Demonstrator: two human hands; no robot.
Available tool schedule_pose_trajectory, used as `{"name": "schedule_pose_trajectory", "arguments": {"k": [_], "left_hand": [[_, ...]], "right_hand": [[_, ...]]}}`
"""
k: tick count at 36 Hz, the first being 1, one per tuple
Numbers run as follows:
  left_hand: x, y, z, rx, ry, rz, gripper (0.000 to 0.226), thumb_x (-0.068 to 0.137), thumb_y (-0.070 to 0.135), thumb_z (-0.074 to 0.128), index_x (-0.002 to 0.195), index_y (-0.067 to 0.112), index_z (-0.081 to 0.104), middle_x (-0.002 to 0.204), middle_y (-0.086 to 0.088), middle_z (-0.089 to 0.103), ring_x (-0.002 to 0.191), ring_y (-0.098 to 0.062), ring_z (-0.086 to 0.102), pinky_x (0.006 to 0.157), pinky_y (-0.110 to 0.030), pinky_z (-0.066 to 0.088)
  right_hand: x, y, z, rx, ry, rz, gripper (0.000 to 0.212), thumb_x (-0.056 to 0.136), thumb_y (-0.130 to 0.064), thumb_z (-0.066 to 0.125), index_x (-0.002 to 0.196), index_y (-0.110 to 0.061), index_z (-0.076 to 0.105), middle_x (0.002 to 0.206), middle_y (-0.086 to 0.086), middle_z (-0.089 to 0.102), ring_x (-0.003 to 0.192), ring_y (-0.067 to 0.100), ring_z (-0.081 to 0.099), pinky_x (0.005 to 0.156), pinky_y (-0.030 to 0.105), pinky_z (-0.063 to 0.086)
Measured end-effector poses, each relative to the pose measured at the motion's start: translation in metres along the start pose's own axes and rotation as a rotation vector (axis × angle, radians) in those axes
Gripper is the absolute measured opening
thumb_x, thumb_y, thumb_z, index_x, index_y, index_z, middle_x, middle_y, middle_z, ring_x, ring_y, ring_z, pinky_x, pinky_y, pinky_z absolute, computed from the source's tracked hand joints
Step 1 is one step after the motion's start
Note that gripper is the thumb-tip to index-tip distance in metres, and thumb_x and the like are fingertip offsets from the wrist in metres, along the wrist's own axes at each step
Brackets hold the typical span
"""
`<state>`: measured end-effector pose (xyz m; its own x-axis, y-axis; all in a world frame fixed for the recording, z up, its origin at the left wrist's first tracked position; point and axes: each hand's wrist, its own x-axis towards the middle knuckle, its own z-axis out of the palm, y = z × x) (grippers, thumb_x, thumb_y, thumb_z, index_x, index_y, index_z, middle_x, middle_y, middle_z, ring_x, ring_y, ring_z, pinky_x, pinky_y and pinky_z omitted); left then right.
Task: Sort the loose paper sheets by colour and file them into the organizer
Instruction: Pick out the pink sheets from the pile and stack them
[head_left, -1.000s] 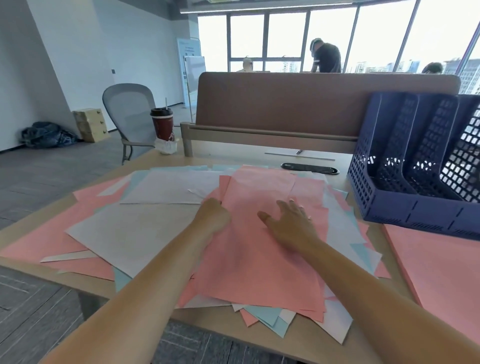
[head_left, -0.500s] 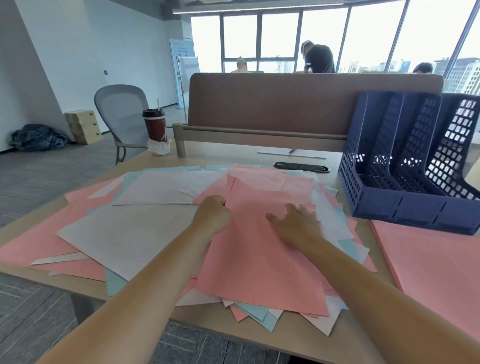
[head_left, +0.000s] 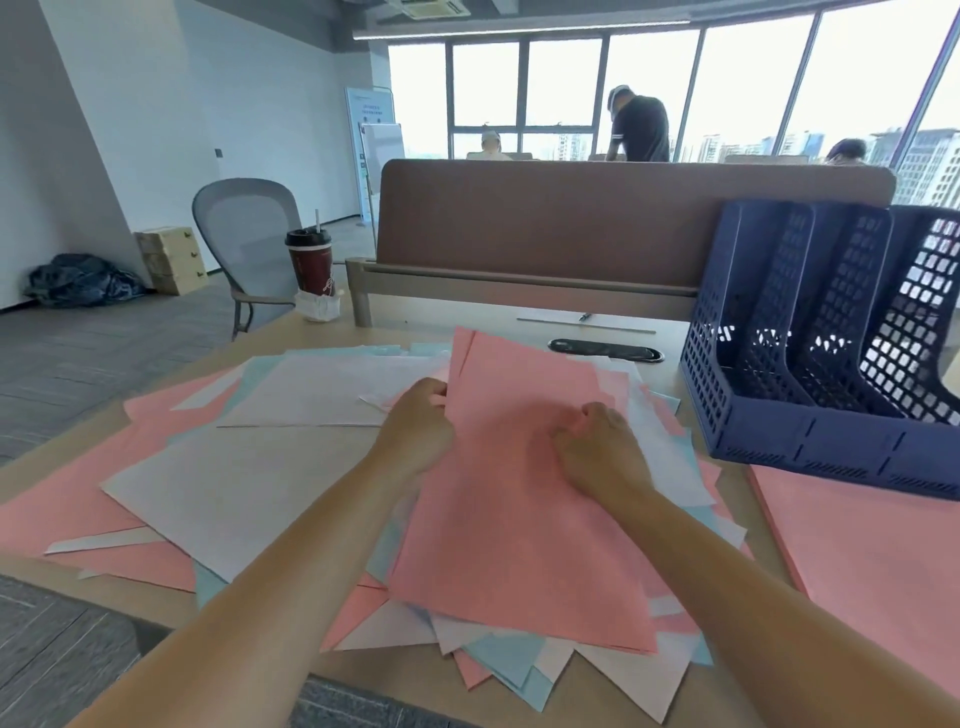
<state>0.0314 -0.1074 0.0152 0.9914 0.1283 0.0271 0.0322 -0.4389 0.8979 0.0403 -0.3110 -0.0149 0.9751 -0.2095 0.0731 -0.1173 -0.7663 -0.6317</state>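
The pink sheets (head_left: 519, 519) lie topmost on the mixed pile (head_left: 234, 483), just left of the navy organizer (head_left: 779, 415). Square their edges before lifting (thin paper fans easily), leaving white and blue behind. The left hand (head_left: 415, 431) pinches their left edge, fingers curled. The right hand (head_left: 597, 447) rests curled on their face, grip unclear.
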Motion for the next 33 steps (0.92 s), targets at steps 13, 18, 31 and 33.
{"name": "schedule_pose_trajectory", "arguments": {"k": [13,18,31,33], "left_hand": [[0.052,0.001,-0.01,0.157,0.149,0.031,0.024,0.081,-0.007,0.046,0.091,0.009,0.061,0.089,-0.007,0.06,0.078,-0.026,0.055,0.065,-0.031,0.039],[0.07,-0.009,-0.009,0.194,0.14,-0.054,0.014,0.075,-0.004,0.048,0.071,-0.001,0.061,0.068,-0.014,0.052,0.056,-0.024,0.043,0.053,-0.027,0.029],[0.07,-0.022,0.008,0.104,0.037,-0.112,0.021,0.077,-0.001,0.057,0.096,-0.003,0.065,0.076,-0.011,0.059,0.067,-0.024,0.055,0.053,-0.026,0.035],[0.065,-0.021,0.01,0.097,0.027,-0.11,0.018,0.078,-0.002,0.056,0.094,-0.001,0.064,0.078,-0.011,0.06,0.068,-0.023,0.055,0.054,-0.027,0.036]], "right_hand": [[0.061,-0.018,0.018,-0.117,-0.119,0.025,0.055,0.094,-0.049,0.041,0.142,-0.023,0.043,0.141,0.01,0.045,0.132,0.036,0.039,0.107,0.045,0.037],[0.071,-0.02,0.033,-0.281,-0.144,0.007,0.073,0.092,-0.07,0.035,0.146,-0.022,0.038,0.151,0.013,0.041,0.14,0.04,0.031,0.114,0.048,0.028],[0.059,-0.011,0.022,-0.187,-0.115,-0.01,0.07,0.096,-0.063,0.041,0.149,-0.018,0.032,0.144,0.009,0.05,0.128,0.031,0.051,0.099,0.04,0.043],[0.056,-0.01,0.018,-0.167,-0.113,0.005,0.07,0.096,-0.062,0.041,0.151,-0.02,0.03,0.144,0.008,0.05,0.127,0.032,0.051,0.099,0.041,0.043]]}}
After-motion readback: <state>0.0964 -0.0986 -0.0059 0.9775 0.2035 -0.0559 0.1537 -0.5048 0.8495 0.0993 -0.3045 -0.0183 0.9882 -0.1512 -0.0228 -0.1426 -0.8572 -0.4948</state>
